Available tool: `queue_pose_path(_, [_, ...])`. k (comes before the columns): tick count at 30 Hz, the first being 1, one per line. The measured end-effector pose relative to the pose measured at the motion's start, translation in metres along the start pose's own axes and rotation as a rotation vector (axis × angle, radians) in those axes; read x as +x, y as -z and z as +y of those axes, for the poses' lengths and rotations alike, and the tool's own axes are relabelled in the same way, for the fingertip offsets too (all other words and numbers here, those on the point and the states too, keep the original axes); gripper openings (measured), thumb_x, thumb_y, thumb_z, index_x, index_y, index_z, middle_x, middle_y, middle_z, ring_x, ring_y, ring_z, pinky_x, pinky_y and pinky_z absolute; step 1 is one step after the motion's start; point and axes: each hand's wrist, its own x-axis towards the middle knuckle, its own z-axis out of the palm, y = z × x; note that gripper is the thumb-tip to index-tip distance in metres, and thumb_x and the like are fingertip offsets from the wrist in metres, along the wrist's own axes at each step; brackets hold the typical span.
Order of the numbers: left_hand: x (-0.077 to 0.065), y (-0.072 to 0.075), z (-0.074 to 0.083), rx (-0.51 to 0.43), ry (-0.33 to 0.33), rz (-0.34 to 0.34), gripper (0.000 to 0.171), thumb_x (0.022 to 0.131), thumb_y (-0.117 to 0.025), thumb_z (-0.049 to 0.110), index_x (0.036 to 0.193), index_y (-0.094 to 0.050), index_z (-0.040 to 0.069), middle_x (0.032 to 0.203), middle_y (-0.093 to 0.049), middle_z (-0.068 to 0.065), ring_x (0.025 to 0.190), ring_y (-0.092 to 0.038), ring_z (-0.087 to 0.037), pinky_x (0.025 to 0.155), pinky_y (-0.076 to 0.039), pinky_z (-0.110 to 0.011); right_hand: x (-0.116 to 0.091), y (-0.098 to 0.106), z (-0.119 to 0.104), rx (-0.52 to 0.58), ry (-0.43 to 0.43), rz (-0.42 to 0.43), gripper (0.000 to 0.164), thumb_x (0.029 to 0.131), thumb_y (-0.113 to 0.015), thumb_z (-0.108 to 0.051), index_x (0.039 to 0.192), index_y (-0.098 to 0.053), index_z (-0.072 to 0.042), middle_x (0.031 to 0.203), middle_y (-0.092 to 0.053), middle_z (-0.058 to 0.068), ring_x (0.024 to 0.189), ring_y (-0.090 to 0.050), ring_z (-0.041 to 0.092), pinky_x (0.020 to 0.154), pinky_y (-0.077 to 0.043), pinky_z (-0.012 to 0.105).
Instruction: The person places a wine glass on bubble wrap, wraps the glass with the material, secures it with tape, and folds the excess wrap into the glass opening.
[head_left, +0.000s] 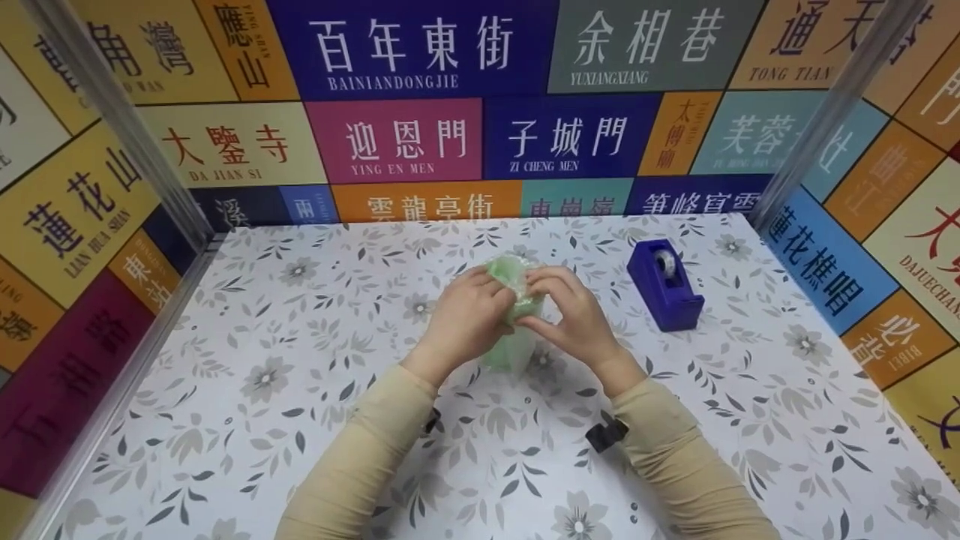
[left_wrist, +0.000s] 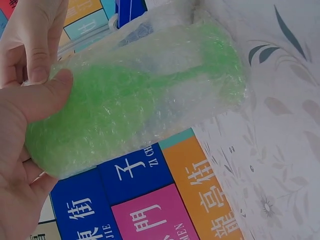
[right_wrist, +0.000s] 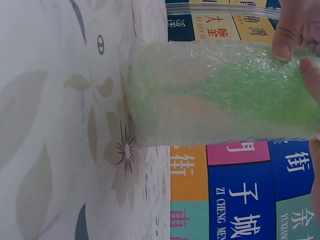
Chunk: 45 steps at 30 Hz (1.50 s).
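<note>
A green wine glass [left_wrist: 100, 95] stands upright inside a sleeve of clear bubble wrap [right_wrist: 172, 117], its bowl at the top and its foot down at the table. My left hand [head_left: 469, 315] grips the wrapped bowl from the left, thumb pressing on the wrap and fingers round the back. From the right, my right hand [head_left: 574, 311] holds the upper end of the wrap between thumb and fingers. In the left wrist view both thumbs lie close together near the rim. The stem shows through the wrap lower down.
A purple tape dispenser [head_left: 666, 289] with a roll of clear tape stands to the right of the hands. The table [head_left: 300, 465] has a white cover with grey flowers and leaves. Panels with coloured street-name signs [head_left: 405, 139] enclose its back and sides.
</note>
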Motion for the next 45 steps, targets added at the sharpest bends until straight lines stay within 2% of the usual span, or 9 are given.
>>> queue_pose_path(8, [0.003, 0.001, -0.003, -0.018, -0.010, -0.033, 0.030, 0.071, -0.089, 0.028, 0.080, -0.067, 0.011, 0.076, -0.070, -0.002, 0.076, -0.067, -0.022, 0.108, -0.042, -0.038, -0.002, 0.001, 0.000, -0.022, 0.001, -0.020, 0.040, 0.073, -0.087, -0.010, 0.102, -0.060, -0.002, 0.123, -0.061, 0.013, 0.115, -0.058, 0.030, 0.103, -0.045, 0.030])
queue_pose_path(16, [0.000, -0.002, -0.004, -0.065, -0.007, -0.038, 0.028, 0.074, -0.087, 0.026, 0.085, -0.066, 0.011, 0.085, -0.071, -0.003, 0.089, -0.066, -0.023, 0.113, -0.036, -0.038, 0.001, 0.002, 0.000, -0.019, 0.032, -0.057, 0.038, 0.076, -0.086, -0.009, 0.104, -0.060, -0.003, 0.126, -0.064, 0.011, 0.120, -0.056, 0.029, 0.109, -0.040, 0.037])
queue_pose_path(21, [-0.006, -0.005, -0.009, -0.137, -0.063, 0.058, 0.031, 0.073, -0.089, 0.022, 0.087, -0.064, 0.010, 0.091, -0.070, -0.004, 0.098, -0.064, -0.024, 0.114, -0.035, -0.036, 0.003, 0.003, -0.002, -0.014, 0.032, -0.068, 0.039, 0.077, -0.085, -0.008, 0.107, -0.061, -0.003, 0.124, -0.064, 0.010, 0.119, -0.056, 0.029, 0.107, -0.041, 0.039])
queue_pose_path(26, [-0.010, -0.002, -0.014, -0.157, -0.111, 0.179, 0.036, 0.071, -0.090, 0.018, 0.094, -0.064, 0.008, 0.097, -0.066, -0.004, 0.099, -0.060, -0.023, 0.093, -0.051, -0.032, 0.004, 0.004, -0.004, -0.018, 0.004, -0.090, 0.041, 0.079, -0.084, -0.008, 0.112, -0.061, -0.004, 0.122, -0.064, 0.007, 0.116, -0.056, 0.027, 0.096, -0.047, 0.033])
queue_pose_path(29, [-0.011, 0.001, -0.016, -0.136, -0.115, 0.207, 0.043, 0.071, -0.090, 0.019, 0.103, -0.063, 0.007, 0.104, -0.063, -0.005, 0.100, -0.058, -0.022, 0.086, -0.053, -0.032, 0.004, 0.004, -0.003, -0.023, 0.014, -0.094, 0.039, 0.079, -0.084, -0.008, 0.111, -0.061, -0.004, 0.120, -0.065, 0.007, 0.114, -0.057, 0.027, 0.095, -0.047, 0.033])
queue_pose_path(32, [-0.010, 0.003, -0.017, -0.138, -0.095, 0.179, 0.055, 0.071, -0.091, 0.024, 0.116, -0.062, 0.009, 0.120, -0.060, -0.008, 0.113, -0.056, -0.024, 0.094, -0.052, -0.034, 0.004, 0.004, -0.003, -0.034, 0.032, -0.095, 0.038, 0.079, -0.083, -0.008, 0.111, -0.062, -0.004, 0.118, -0.066, 0.008, 0.114, -0.057, 0.029, 0.099, -0.046, 0.036])
queue_pose_path(37, [-0.008, 0.006, -0.017, -0.114, -0.056, 0.058, 0.071, 0.073, -0.090, 0.030, 0.134, -0.058, 0.012, 0.143, -0.051, -0.010, 0.134, -0.045, -0.026, 0.104, -0.046, -0.040, 0.005, 0.004, -0.003, -0.041, 0.046, -0.115, 0.036, 0.080, -0.082, -0.008, 0.111, -0.064, -0.004, 0.116, -0.066, 0.008, 0.117, -0.056, 0.030, 0.104, -0.043, 0.038])
queue_pose_path(40, [-0.007, 0.006, -0.016, -0.079, -0.055, 0.013, 0.066, 0.077, -0.087, 0.031, 0.133, -0.060, 0.011, 0.139, -0.055, -0.008, 0.132, -0.046, -0.025, 0.105, -0.045, -0.037, 0.005, 0.004, -0.003, -0.037, 0.047, -0.120, 0.034, 0.080, -0.082, -0.007, 0.109, -0.064, -0.003, 0.115, -0.067, 0.009, 0.117, -0.056, 0.030, 0.106, -0.042, 0.037])
queue_pose_path(45, [-0.004, 0.006, -0.014, -0.052, -0.040, -0.010, 0.050, 0.077, -0.086, 0.030, 0.119, -0.069, 0.010, 0.119, -0.066, -0.003, 0.116, -0.056, -0.021, 0.098, -0.049, -0.031, 0.005, 0.003, -0.002, -0.026, 0.048, -0.112, 0.035, 0.079, -0.082, -0.008, 0.109, -0.065, -0.002, 0.114, -0.067, 0.011, 0.116, -0.057, 0.030, 0.109, -0.040, 0.038])
